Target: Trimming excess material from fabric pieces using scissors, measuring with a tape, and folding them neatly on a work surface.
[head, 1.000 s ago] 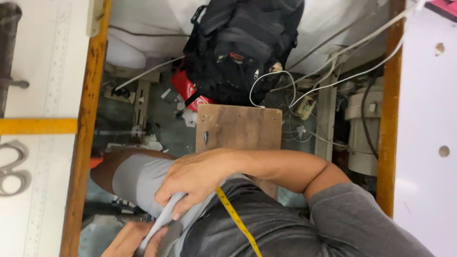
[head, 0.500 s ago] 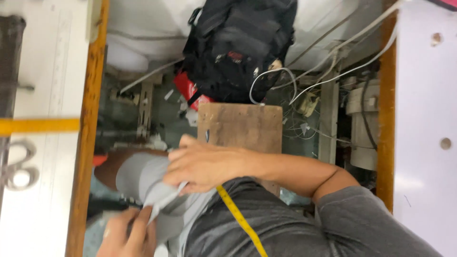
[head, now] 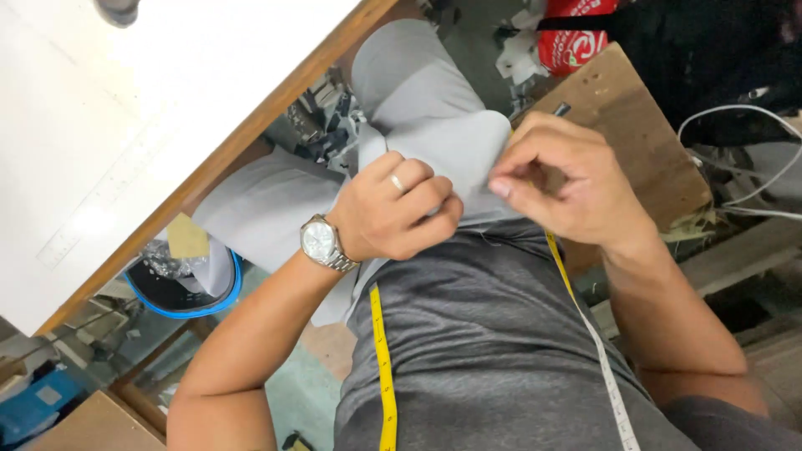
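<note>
view: a head camera looks down on a seated person's chest and two bare hands, close in front of the body.
left hand (head: 393, 209): curled into a loose fist, its grip pressed together on a fold of light grey fabric (head: 434, 125); a ring shows on one finger.
wristwatch (head: 320, 240): silver, with a metal band, worn on the left wrist.
right hand (head: 568, 179): just beside the left hand, thumb and forefinger pinching the edge of the same grey fabric; the other fingers are bent inward.
fabric position: the light grey fabric lies over the person's lap between the two hands; one part runs up and away from the body, another spreads out to the left under the edge of the tabletop (head: 125, 117).
tape measure (head: 386, 367): yellow on the left side and white on the right, draped around the neck and hanging down over a dark grey t-shirt (head: 484, 351).
tabletop: white with a wooden edge, at upper left.
wooden board (head: 643, 142): brown, behind the right hand.
bin (head: 188, 288): dark with a blue rim, on the floor below the tabletop.
cables (head: 743, 125): white, looping at far right.
</note>
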